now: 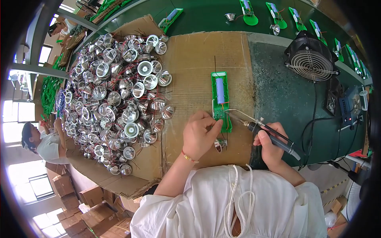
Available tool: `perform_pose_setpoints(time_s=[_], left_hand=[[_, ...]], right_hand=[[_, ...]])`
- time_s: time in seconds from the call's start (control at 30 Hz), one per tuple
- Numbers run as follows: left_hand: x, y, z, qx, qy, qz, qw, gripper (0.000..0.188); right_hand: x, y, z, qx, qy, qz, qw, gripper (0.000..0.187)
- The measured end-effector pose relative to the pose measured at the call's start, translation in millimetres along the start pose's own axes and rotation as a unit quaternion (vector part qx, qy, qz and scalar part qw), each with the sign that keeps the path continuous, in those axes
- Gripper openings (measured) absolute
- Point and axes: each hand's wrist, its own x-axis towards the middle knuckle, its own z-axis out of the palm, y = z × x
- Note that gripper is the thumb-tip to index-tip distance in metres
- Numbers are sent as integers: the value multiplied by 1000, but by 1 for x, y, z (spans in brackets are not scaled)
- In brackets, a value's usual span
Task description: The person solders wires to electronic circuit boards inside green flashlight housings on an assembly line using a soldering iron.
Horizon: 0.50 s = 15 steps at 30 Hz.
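Note:
A green plastic lamp housing lies lengthwise on the cardboard in front of me. It holds a blue cylindrical battery and, below that, a small green circuit board. My left hand is closed in a pinch at the housing's lower left edge; what the fingertips hold is hidden. Just below them sits a silver reflector cup, partly covered by the hand. My right hand grips a soldering iron with a thin curved metal feed tube, whose tip reaches the circuit board.
Many silver reflector cups with red wires are heaped in a cardboard tray at left. A black fan and a blue soldering station stand at right, with cables. More green housings line the far bench. Another person sits at far left.

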Motion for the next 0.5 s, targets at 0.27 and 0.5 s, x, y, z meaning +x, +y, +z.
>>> perform_pose_setpoints(time_s=[0.27, 0.5], left_hand=[[1, 5, -2, 17, -1, -1, 1000, 18], [0, 14, -16, -6, -4, -42, 999, 12]], right_hand=[[7, 5, -12, -1, -4, -39, 999, 13], [21, 2, -38, 16, 48, -66, 997, 13]])
